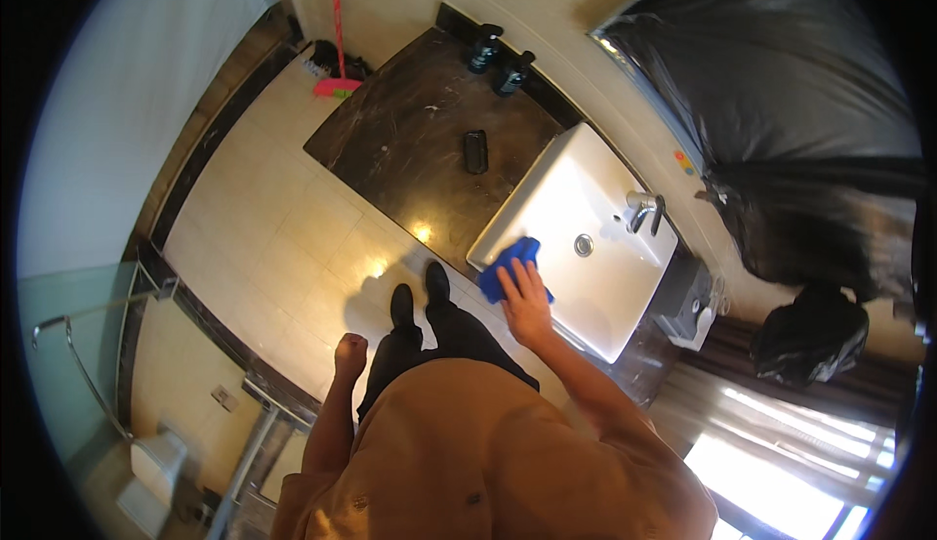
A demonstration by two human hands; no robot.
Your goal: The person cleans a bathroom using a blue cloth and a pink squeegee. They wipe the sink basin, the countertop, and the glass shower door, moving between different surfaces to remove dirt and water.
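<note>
My right hand presses a blue cloth against the near rim of a white rectangular sink. Its fingers lie over the cloth, which bunches up around them. Inside the basin are a round drain and, at the far side, a chrome faucet. My left hand hangs low beside my leg, away from the counter. Its fingers are curled in, and whatever they might hold is hidden.
On the dark marble counter stand two dark pump bottles and a small black dish. A red-handled broom leans in the corner. Black plastic sheeting covers something on the wall. A glass panel is at left.
</note>
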